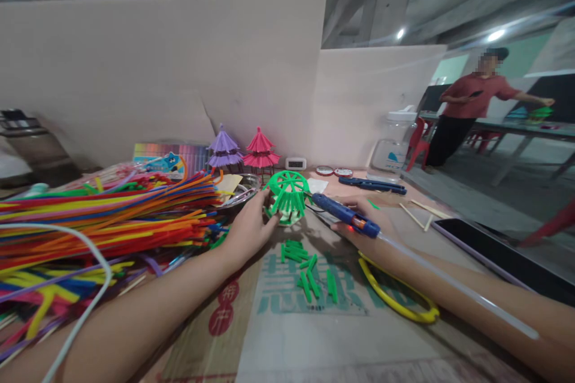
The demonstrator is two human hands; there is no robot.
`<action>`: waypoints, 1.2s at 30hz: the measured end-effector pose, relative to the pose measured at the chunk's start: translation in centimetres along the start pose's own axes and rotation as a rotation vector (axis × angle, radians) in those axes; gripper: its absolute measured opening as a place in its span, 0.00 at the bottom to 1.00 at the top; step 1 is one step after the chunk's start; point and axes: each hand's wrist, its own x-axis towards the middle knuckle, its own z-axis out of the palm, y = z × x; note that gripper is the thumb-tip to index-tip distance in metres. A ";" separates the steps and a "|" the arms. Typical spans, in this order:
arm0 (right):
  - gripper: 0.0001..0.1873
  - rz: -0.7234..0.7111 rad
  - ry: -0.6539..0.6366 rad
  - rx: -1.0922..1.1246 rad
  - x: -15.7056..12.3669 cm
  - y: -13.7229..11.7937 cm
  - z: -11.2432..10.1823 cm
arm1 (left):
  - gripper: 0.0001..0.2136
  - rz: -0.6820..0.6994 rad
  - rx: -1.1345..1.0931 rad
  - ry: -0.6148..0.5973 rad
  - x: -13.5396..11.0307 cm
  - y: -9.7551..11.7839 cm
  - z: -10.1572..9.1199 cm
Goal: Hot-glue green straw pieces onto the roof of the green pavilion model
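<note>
My left hand [257, 220] is closed on the left side of a green pipe-cleaner pavilion model [290, 194], which has a spoked ring on top and short strips slanting down. In my right hand [359, 227] is a blue hot glue gun [344, 213], its nozzle pointing left at the model's right edge. A long clear glue stick [467, 290] sticks out of its back, and a small red light glows on it. Several short green pipe-cleaner pieces [309, 272] lie on the table just in front of the model.
Bundles of coloured pipe cleaners [108, 209] cover the left side. Behind stand a purple model pavilion [223, 148], a pink one [259, 149] and a clear jug [392, 146]. At right lie a yellow loop [395, 299] and a phone [503, 254]. A person [476, 96] stands beyond the table.
</note>
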 end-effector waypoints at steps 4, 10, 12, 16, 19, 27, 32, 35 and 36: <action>0.15 -0.006 -0.006 -0.015 0.0 0.1 0.0 | 0.22 -0.002 0.004 -0.001 0.0 -0.1 0.0; 0.15 -0.002 -0.005 -0.025 0.0 -0.1 -0.1 | 0.23 -0.006 -0.020 0.005 0.0 -0.2 0.1; 0.14 -0.005 -0.011 -0.021 0.0 -0.1 -0.1 | 0.23 -0.010 -0.027 0.010 0.0 -0.3 0.1; 0.15 -0.017 -0.012 -0.012 0.1 0.0 -0.1 | 0.24 -0.018 -0.037 0.002 0.0 -0.4 0.1; 0.15 -0.022 -0.019 -0.021 0.0 0.0 -0.1 | 0.24 -0.027 -0.046 -0.005 0.0 -0.4 0.1; 0.14 -0.041 -0.052 -0.035 0.0 0.1 -0.1 | 0.22 -0.030 -0.060 -0.016 0.1 -0.2 -0.1; 0.14 -0.051 -0.060 -0.057 0.1 0.0 -0.2 | 0.21 -0.033 -0.060 -0.008 0.1 -0.2 0.0; 0.14 -0.030 -0.050 -0.058 0.1 0.1 -0.1 | 0.22 -0.044 -0.035 -0.008 0.1 -0.3 0.0; 0.13 -0.027 -0.044 -0.058 0.1 0.2 -0.1 | 0.23 -0.045 -0.025 -0.009 0.1 -0.4 0.0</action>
